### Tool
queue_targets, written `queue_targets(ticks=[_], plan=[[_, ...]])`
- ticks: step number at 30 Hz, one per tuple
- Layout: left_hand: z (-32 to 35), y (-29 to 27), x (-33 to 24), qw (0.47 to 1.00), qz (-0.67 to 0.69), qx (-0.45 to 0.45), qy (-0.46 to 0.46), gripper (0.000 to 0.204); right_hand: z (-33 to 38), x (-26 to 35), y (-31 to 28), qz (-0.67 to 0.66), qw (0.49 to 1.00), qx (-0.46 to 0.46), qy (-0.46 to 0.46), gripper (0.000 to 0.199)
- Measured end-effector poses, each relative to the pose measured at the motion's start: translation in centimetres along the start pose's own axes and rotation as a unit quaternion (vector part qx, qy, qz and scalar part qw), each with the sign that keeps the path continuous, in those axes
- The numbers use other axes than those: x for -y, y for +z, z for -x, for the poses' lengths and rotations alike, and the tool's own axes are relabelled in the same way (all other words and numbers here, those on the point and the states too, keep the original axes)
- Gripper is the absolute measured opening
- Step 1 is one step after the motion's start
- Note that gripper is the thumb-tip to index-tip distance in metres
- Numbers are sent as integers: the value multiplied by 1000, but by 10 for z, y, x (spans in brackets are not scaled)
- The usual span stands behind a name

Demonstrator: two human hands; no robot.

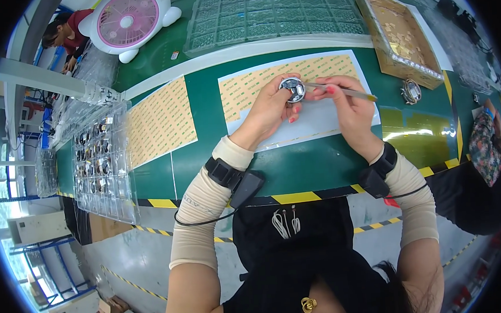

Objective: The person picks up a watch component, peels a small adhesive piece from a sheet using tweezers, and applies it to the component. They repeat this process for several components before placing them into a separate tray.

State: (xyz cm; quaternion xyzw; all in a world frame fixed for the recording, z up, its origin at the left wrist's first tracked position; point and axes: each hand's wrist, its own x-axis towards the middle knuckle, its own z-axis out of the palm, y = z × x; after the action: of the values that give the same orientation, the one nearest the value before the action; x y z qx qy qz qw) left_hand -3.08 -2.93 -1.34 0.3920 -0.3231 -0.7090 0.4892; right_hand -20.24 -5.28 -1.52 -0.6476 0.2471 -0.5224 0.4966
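Note:
Between the thumb and fingers of my left hand (269, 109) is a small round metal-rimmed part (292, 90) with dark and white pieces inside. My right hand (350, 109) grips a pair of flat metal tweezers (353, 92), their tip end close to the round part's right edge; whether they touch it I cannot tell. Both hands are above a sheet of tan adhesive pieces on white backing (316, 122), part of which is bare. A similar round part (411, 92) with a loop of wire lies on the green table to the right.
At left, a clear plastic tray (122, 189) holds several round parts beside another tan sheet (164, 124). Clear trays (277, 19) are stacked at the back, near a pink-and-white fan (127, 22). A cardboard box (401, 63) and a yellowish film (419, 133) are at right. Another person (68, 33) works far left.

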Motion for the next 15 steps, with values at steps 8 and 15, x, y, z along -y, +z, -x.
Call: queue_targets(ticks=[8, 15], plan=[[5, 4, -5, 999, 5, 42, -17, 39, -10, 10, -13, 200, 968, -17, -153, 20], [13, 9, -3, 995, -38, 93, 4, 42, -9, 18, 2, 369, 904, 119, -179, 33]])
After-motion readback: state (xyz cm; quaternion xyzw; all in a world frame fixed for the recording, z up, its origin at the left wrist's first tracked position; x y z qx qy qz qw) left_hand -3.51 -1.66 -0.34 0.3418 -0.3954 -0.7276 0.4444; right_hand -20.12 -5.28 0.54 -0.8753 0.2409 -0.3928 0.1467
